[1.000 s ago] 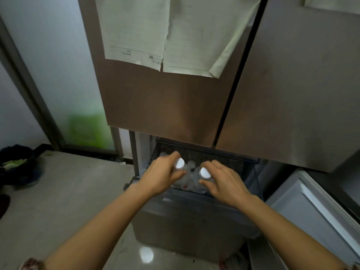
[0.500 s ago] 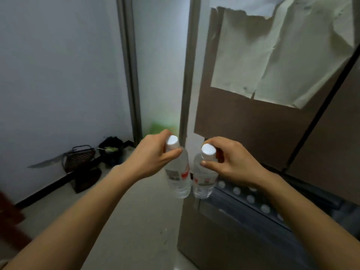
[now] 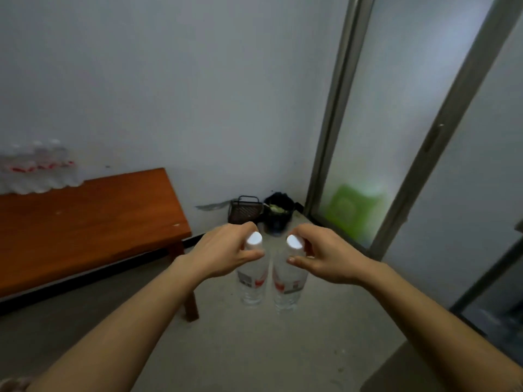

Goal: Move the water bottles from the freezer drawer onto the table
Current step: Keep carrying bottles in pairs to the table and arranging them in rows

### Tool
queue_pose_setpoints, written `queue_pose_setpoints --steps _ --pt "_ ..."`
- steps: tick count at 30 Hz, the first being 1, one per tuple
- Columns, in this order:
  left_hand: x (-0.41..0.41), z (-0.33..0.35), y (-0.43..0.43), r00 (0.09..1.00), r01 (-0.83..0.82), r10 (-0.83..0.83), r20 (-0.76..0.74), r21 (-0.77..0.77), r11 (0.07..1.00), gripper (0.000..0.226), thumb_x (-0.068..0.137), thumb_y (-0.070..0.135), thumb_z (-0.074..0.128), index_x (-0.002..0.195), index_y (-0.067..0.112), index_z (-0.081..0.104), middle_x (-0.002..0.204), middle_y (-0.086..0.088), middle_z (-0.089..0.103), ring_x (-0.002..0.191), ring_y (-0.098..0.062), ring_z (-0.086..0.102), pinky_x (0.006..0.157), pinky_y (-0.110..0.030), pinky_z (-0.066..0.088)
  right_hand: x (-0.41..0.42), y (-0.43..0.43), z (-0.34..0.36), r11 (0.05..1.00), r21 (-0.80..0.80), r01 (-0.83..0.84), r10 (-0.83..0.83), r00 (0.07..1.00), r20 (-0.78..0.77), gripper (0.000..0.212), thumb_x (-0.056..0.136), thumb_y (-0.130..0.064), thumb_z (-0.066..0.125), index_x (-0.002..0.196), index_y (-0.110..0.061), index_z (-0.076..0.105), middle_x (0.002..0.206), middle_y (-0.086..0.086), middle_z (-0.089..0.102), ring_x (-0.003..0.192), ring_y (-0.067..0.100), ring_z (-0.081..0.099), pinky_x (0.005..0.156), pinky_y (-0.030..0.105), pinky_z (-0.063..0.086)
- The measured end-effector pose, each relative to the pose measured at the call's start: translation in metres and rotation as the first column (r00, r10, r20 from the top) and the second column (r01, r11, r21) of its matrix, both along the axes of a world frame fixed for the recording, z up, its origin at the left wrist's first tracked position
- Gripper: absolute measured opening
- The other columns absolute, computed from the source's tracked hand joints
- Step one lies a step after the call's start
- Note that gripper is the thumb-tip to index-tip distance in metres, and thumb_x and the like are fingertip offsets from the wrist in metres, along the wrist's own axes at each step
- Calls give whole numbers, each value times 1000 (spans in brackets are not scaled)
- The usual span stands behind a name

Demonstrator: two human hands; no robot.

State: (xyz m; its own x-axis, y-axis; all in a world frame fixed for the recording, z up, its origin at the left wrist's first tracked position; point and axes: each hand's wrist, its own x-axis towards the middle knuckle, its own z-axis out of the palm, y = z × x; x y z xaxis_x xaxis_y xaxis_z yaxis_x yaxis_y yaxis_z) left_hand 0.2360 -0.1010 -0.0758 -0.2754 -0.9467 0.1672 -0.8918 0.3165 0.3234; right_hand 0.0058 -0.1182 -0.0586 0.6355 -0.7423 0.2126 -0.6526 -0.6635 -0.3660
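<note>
Leftward, wood table (image 3: 93,230) w/ bottles (image 3: 36,171); grey floor (image 3: 254,349).

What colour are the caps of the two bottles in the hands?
Both caps are white: left bottle's cap, right bottle's cap. The head view shows them clearly.

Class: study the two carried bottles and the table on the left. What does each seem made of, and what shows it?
Bottles: likely thin clear plastic; the floor shows through them. Caps: opaque white, probably plastic. Table: apparently wood or veneer, reddish-brown, smooth with a faint sheen; grain too blurred to confirm.
</note>
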Motion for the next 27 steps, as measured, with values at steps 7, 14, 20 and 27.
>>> queue_pose_setpoints --steps 7,14,20,27 --pt "193 -2 2 978 -207 207 21 18 978 28 84 58 56 91 31 51 84 10 58 75 -14 54 53 -29 37 204 -41 -12 989 31 -145 146 989 -38 29 84 -38 66 104 -22 53 94 -9 52 76 6 47 67 23 40" --pt "372 -4 -13 883 -465 467 -50 44 884 27 84 56 59 96 33 53 90 11 61 77 -9 58 60 -27 48 399 -91 -11 952 36 -305 307 949 -69 26 86 -35 64 102 -20 52 96 -4 53 79 10 48 67 25 39" --pt "520 -8 -49 809 -585 586 -53 31 811 23 84 52 61 93 31 55 90 11 61 78 -8 57 57 -24 41 560 -147 -23 923 29 -384 385 918 -93 22 86 -37 64 92 -31 43 87 -13 46 75 5 46 65 21 36" --pt "683 -8 -98 745 -660 666 -31 105 744 22 83 51 62 93 33 55 93 12 62 81 -8 58 55 -22 35 730 -203 -28 909 40 -416 418 902 -110 29 87 -33 63 110 -21 49 97 -8 44 82 11 45 69 24 34"
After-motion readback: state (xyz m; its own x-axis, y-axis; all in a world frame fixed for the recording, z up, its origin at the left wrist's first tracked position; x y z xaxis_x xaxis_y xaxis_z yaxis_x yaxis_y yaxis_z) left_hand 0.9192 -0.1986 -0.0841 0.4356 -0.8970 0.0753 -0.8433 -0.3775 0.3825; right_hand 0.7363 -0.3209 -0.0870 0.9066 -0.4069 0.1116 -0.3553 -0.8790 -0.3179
